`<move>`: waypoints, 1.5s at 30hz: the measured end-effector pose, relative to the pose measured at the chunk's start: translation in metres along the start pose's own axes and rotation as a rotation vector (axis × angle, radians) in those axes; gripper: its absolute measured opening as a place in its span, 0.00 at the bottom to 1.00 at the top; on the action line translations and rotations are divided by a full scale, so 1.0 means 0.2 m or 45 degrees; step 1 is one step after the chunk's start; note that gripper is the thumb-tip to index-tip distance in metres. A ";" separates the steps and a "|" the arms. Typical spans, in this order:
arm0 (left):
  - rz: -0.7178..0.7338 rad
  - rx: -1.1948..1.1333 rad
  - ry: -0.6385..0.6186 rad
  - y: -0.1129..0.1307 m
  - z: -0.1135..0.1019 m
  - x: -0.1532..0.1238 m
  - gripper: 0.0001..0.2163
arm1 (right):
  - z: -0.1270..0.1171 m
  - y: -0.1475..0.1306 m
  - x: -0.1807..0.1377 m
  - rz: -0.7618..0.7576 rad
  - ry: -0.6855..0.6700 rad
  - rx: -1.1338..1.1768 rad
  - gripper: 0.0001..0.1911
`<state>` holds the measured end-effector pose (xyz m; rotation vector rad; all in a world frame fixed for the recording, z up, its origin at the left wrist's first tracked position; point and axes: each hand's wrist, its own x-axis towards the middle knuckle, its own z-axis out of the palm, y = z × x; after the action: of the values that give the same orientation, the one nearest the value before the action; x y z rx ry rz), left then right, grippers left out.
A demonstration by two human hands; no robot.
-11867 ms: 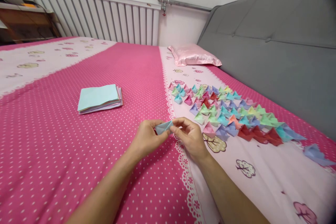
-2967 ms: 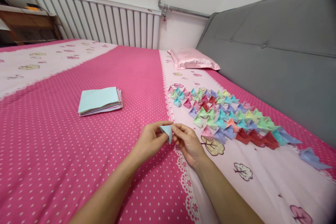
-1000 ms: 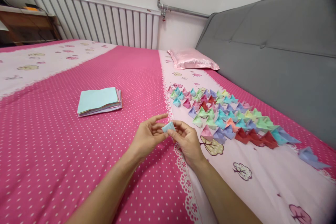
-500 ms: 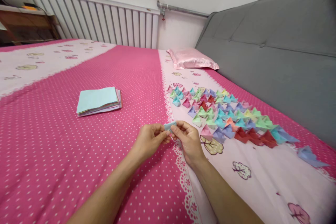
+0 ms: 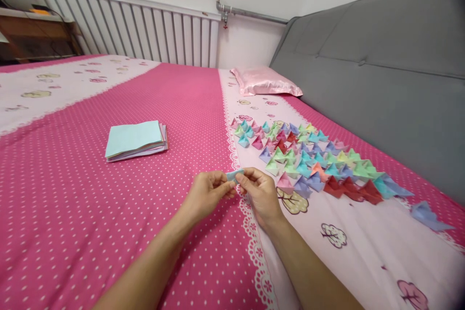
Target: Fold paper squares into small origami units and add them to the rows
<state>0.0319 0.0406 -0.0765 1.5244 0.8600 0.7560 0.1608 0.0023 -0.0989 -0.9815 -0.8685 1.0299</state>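
Observation:
A small folded piece of light blue paper (image 5: 234,175) is pinched between my two hands, low over the bed. My left hand (image 5: 209,193) grips its left end between thumb and fingers. On the right end, my right hand (image 5: 259,193) presses with its thumb on the near side, and its fingers curl behind. Most of the paper is covered by the fingers, so its full shape is hidden. To the right of my hands, many folded paper boats (image 5: 305,162) in several colours stand in rows. A stack of coloured paper sheets (image 5: 135,138), pale blue on top, lies to the left.
The bed has a pink dotted sheet (image 5: 72,193) with a pale, lace-edged printed band. A pink satin pillow (image 5: 267,81) lies beyond the boats, beside a grey padded headboard (image 5: 381,43). A white radiator (image 5: 145,29) runs along the wall, and a wooden desk (image 5: 36,29) stands far left.
Almost nothing differs. Both hands keep their pinch on the light blue paper in the same spot; the whole view has shifted very slightly.

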 end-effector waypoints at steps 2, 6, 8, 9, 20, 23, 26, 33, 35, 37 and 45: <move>0.022 0.068 0.006 -0.01 -0.01 0.00 0.09 | 0.00 0.01 0.00 -0.057 -0.003 -0.042 0.07; 0.128 0.281 0.100 -0.03 -0.01 0.00 0.09 | 0.00 0.01 -0.01 -0.173 -0.004 -0.174 0.07; 0.161 0.313 0.154 -0.03 -0.01 0.00 0.11 | 0.00 0.01 -0.01 -0.239 0.000 -0.272 0.07; 0.171 0.316 0.179 -0.02 -0.01 0.00 0.12 | 0.01 0.00 -0.02 -0.266 0.001 -0.322 0.07; 0.268 0.456 0.331 0.03 0.01 -0.03 0.07 | 0.02 -0.03 -0.04 -0.313 -0.003 -0.531 0.06; 0.323 0.491 0.349 0.03 0.01 -0.04 0.06 | 0.02 -0.03 -0.04 -0.312 -0.020 -0.544 0.05; 0.386 0.529 0.340 0.02 0.01 -0.04 0.06 | 0.02 -0.02 -0.04 -0.291 -0.035 -0.527 0.05; 0.380 0.515 0.313 0.02 0.02 -0.03 0.06 | 0.02 0.00 -0.05 -0.248 -0.063 -0.466 0.06; 0.361 0.481 0.316 0.02 0.02 -0.03 0.06 | 0.02 -0.01 -0.05 -0.239 -0.067 -0.462 0.06; 0.344 0.452 0.323 0.01 0.02 -0.03 0.05 | 0.02 -0.01 -0.05 -0.237 -0.068 -0.468 0.06; 0.255 0.370 0.351 0.02 0.02 -0.04 0.04 | 0.03 -0.01 -0.05 -0.221 -0.022 -0.462 0.05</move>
<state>0.0313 0.0316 -0.0735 1.8095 1.0675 1.0400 0.1539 -0.0059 -0.0962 -1.1766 -1.1597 0.7473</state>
